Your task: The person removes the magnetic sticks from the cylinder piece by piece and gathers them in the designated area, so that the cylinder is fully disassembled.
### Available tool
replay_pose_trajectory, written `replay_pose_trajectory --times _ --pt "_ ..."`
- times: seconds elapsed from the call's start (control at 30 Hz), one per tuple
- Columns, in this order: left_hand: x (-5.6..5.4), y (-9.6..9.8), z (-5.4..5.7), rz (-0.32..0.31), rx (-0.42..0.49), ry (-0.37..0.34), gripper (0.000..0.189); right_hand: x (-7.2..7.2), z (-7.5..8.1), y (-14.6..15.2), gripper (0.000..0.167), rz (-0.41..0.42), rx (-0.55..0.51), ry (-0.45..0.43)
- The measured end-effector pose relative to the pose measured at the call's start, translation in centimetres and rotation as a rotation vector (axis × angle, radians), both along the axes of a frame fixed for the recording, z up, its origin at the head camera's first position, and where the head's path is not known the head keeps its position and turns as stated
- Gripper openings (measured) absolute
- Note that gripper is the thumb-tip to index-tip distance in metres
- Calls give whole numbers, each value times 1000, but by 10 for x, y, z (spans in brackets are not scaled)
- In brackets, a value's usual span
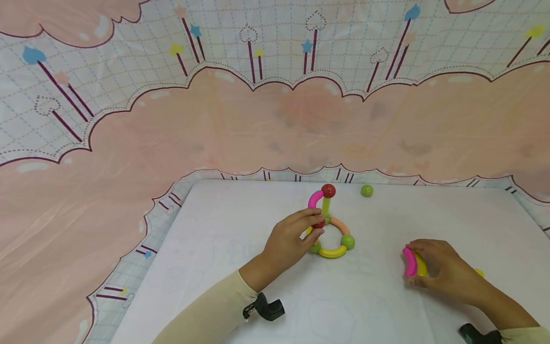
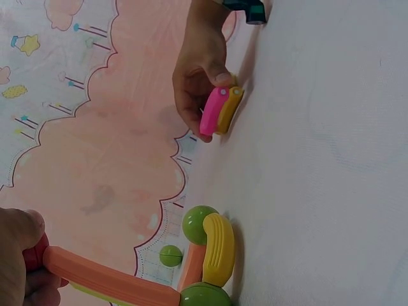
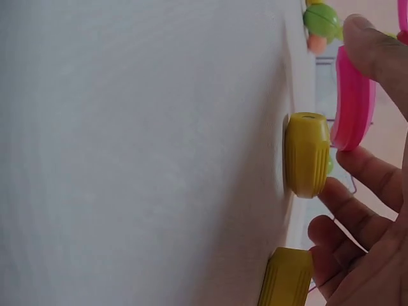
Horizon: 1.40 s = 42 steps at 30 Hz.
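The left hand (image 1: 290, 237) pinches a red ball (image 2: 36, 255) on a toy built of curved rods and balls. Its ring has a yellow rod (image 1: 332, 252), an orange rod (image 1: 341, 225) and green balls (image 1: 347, 241). A lime rod (image 1: 326, 206) and a pink rod (image 1: 315, 198) rise to a second red ball (image 1: 328, 190). The left fingers hide part of the ring. Over to the right, the right hand (image 1: 449, 272) grips a loose pink curved rod (image 3: 354, 102) between thumb and finger. Right beside it is a yellow rod (image 3: 307, 156), with fingertips close to it.
Another yellow piece (image 3: 287, 280) lies under the right hand, mostly covered in the head view. A loose green ball (image 1: 367, 190) sits near the far edge of the white table (image 1: 240, 210). Behind hangs a peach cloth (image 1: 258, 129) with printed candles.
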<state>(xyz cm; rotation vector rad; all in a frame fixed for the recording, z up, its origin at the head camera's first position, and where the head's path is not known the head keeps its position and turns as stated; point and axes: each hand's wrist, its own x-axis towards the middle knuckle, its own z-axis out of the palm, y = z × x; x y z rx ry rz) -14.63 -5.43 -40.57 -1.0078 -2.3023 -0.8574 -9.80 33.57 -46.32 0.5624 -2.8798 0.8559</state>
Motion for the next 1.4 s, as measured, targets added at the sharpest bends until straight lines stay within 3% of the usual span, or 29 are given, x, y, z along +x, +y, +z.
replay_pose_trajectory --times 0.1,0.33,0.73,0.93,1.27,1.4 --pt "0 0 0 -3 6 0 35 -1 -1 0 80 -2 15 23" --pt "-1 -1 -2 -8 12 5 34 -3 -1 1 82 -18 34 -78" --pt "0 -1 -2 -8 13 2 34 -4 2 -1 82 -28 84 -159" --pt "0 -1 -2 -10 18 5 34 -4 3 0 83 -24 98 -150" --pt "1 -3 -3 -3 4 -15 39 -11 20 -14 79 10 94 -91" --pt "1 -4 -6 9 -9 -20 46 -16 31 -27 76 -15 60 -140"
